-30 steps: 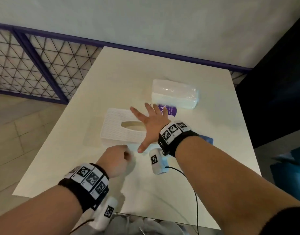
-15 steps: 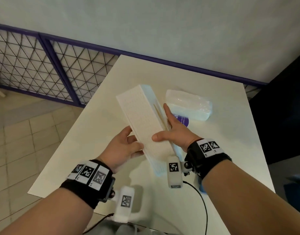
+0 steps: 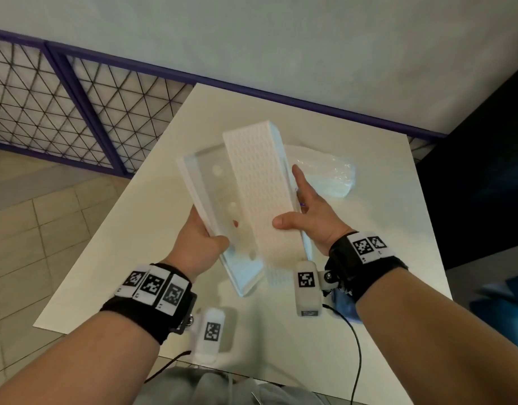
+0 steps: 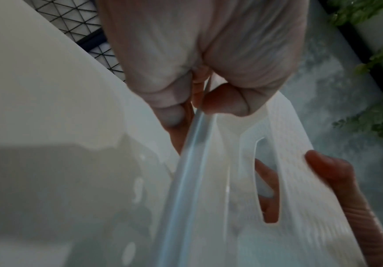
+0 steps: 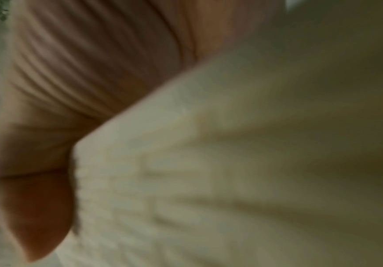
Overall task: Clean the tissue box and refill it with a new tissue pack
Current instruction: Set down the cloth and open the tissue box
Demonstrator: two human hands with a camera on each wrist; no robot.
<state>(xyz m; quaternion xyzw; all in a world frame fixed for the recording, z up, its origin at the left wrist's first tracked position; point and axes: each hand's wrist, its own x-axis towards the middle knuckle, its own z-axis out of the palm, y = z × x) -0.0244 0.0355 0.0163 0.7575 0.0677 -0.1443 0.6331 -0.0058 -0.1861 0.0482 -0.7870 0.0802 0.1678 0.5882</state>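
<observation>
Box opening in progress — left hand [image 3: 200, 240] gripped the clear base [image 3: 222, 211], right hand [image 3: 309, 220] clasped the textured white cover [image 3: 257, 188], both held above the bench [image 3: 383, 229]. New tissue pack [image 3: 328, 176] lay behind. Next, probably: separate halves fully — then wipe.

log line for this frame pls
phase: opening tissue box | left hand: holds base tray | right hand: holds textured cover | tissue pack: on table, unopened
</observation>
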